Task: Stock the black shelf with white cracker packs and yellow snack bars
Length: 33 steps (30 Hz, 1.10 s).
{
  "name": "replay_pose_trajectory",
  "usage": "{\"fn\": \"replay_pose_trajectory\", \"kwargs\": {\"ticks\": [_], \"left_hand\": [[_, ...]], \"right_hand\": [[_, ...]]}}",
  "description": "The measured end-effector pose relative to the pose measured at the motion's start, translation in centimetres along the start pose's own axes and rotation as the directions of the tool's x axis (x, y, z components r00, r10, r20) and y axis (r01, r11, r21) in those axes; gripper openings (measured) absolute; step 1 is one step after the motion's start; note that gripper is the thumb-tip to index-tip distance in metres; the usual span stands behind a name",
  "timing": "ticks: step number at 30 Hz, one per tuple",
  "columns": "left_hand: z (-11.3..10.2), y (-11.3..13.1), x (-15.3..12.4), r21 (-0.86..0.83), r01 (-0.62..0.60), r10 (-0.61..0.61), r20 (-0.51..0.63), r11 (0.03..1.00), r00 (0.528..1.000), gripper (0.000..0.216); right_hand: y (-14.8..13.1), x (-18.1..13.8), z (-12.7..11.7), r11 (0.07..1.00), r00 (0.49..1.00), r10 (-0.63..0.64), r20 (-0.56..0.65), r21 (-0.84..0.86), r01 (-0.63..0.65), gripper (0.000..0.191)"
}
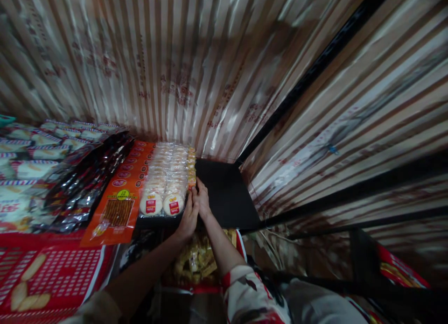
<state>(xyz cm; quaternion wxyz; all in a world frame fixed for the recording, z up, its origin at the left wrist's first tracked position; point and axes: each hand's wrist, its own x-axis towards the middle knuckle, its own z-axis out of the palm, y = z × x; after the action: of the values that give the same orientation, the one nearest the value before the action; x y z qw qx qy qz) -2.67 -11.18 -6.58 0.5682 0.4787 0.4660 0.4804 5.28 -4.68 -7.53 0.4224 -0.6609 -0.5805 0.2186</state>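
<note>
On a black shelf (226, 193), round white crackers (163, 179) in clear packets with red labels stand in two long rows. A narrow row of yellow packets (191, 167) lines their right side. My left hand (189, 217) and my right hand (202, 200) are close together at the right front end of these rows. Their fingers look stretched out and flat against the side of the packets, though the dim light blurs the fingertips. Neither hand appears to grasp anything.
Left of the crackers are an orange snack bag (117, 193), dark shiny packets (82, 188) and several white packets (26, 167). A red basket (75, 268) stands in front. Gold-wrapped goods (194, 261) lie below my arms. A black post (297, 93) slants up beside striped sheeting (168, 67).
</note>
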Motion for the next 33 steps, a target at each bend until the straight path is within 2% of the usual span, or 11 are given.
{"fn": "replay_pose_trajectory", "kwargs": {"ticks": [4, 7, 11, 13, 14, 16, 18, 20, 23, 26, 33], "left_hand": [[-0.5, 1.1, -1.5, 0.083, -0.021, 0.022, -0.013, 0.996, 1.0, 0.053], [-1.0, 1.3, -4.1, 0.216, -0.096, 0.097, 0.006, 0.972, 0.995, 0.038], [-1.4, 0.0, -8.4, 0.377, -0.206, 0.16, 0.15, 0.903, 0.976, 0.025], [-1.5, -1.3, -10.2, 0.445, -0.181, 0.101, 0.199, 0.877, 0.975, 0.024], [-1.5, -2.1, -10.9, 0.501, -0.141, 0.055, 0.182, 0.854, 0.982, 0.025], [-1.7, -3.7, -11.8, 0.632, -0.044, -0.007, 0.079, 0.773, 0.997, 0.029], [-2.0, -5.2, -12.2, 0.712, 0.031, 0.002, -0.046, 0.702, 0.999, 0.032], [-2.6, -6.7, -12.3, 0.711, 0.112, -0.005, -0.15, 0.694, 0.989, 0.036], [-3.9, -8.5, -12.0, 0.63, 0.239, -0.102, -0.246, 0.739, 0.964, 0.051], [-4.8, -9.4, -11.8, 0.577, 0.262, -0.135, -0.255, 0.773, 0.958, 0.06], [-5.0, -9.2, -12.3, 0.646, 0.233, -0.131, -0.203, 0.727, 0.97, 0.051]], "right_hand": [[-1.2, -1.7, -1.0, 0.994, 0.99, 0.095, -0.104, 0.058, -0.09, 0.048], [-2.1, -4.4, -2.2, 0.972, 0.968, 0.148, -0.203, 0.211, -0.104, 0.044], [-2.1, -9.7, -3.7, 0.923, 0.948, 0.213, -0.236, 0.367, -0.116, 0.036], [-1.2, -12.5, -4.1, 0.922, 0.953, 0.234, -0.195, 0.355, -0.153, 0.031], [-0.6, -13.8, -4.1, 0.931, 0.958, 0.241, -0.153, 0.317, -0.184, 0.029], [0.8, -16.1, -3.8, 0.953, 0.968, 0.247, -0.034, 0.189, -0.237, 0.027], [2.0, -17.8, -3.0, 0.97, 0.968, 0.235, 0.092, 0.04, -0.24, 0.024], [2.9, -18.9, -2.0, 0.974, 0.954, 0.223, 0.198, -0.072, -0.213, 0.027], [3.5, -19.8, -0.6, 0.972, 0.942, 0.192, 0.275, -0.185, -0.144, 0.034], [3.3, -20.1, 0.1, 0.97, 0.945, 0.145, 0.294, -0.232, -0.076, 0.038], [2.7, -20.1, 0.0, 0.945, 0.928, 0.134, 0.347, -0.327, -0.015, 0.042]]}}
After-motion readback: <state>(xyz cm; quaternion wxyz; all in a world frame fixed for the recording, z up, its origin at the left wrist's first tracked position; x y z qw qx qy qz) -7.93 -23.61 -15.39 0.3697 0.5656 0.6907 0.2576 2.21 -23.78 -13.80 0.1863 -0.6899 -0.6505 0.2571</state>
